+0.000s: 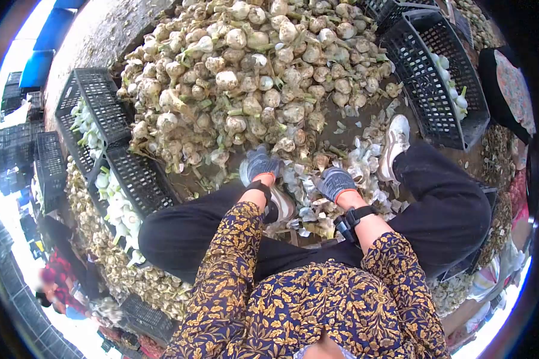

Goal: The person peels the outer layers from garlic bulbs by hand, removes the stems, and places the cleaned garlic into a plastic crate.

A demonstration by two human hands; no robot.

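Note:
A large heap of soil-marked garlic bulbs point(239, 84) with stalks lies in front of me. At the heap's near edge is my left hand point(259, 166), in a grey-blue glove with an orange cuff; its fingers are spread out toward the bulbs. My right hand point(336, 183), gloved alike, hovers over loose white peelings point(365, 161), just below a bulb. Its fingers are bent, and what they hold, if anything, cannot be made out. White shoes point(395, 143) flank the peelings.
Black crates with peeled white garlic stand at left point(141, 179) and at right point(422, 78). More bulbs point(96, 230) cover the ground at left. A person in red check point(57, 278) sits at far left; part of another person point(512, 90) shows at right.

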